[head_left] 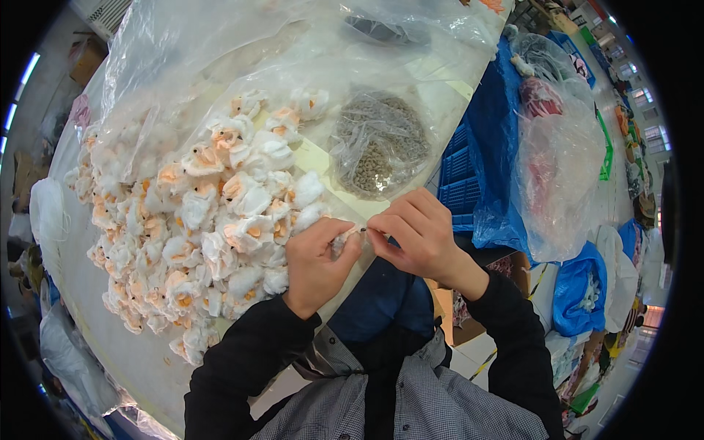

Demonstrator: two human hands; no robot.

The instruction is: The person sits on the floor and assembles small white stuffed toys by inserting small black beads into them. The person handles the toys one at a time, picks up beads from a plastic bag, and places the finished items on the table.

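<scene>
My two hands meet at the table's near edge, in front of my body. My right hand (422, 238) is closed, its thumb and forefinger pinching a tiny dark piece (363, 230) too small to name. Close beside it, my left hand (317, 262) is curled with thumb and forefinger together; whatever they grip is mostly hidden, with only a bit of white showing. To the left lies a large heap of small white and peach plush pieces (235, 187), many with dark eyes and white stuffing showing. Beyond my hands rests a clear plastic bag (381, 143) of small grey-brown pieces.
Clear plastic sheeting (213, 51) covers the table's far part and some of the heap. Right of the table stand blue crates (458, 180) with blue plastic sheeting and a large clear bag (561, 169). An open cardboard box (469, 330) sits low beside my right forearm.
</scene>
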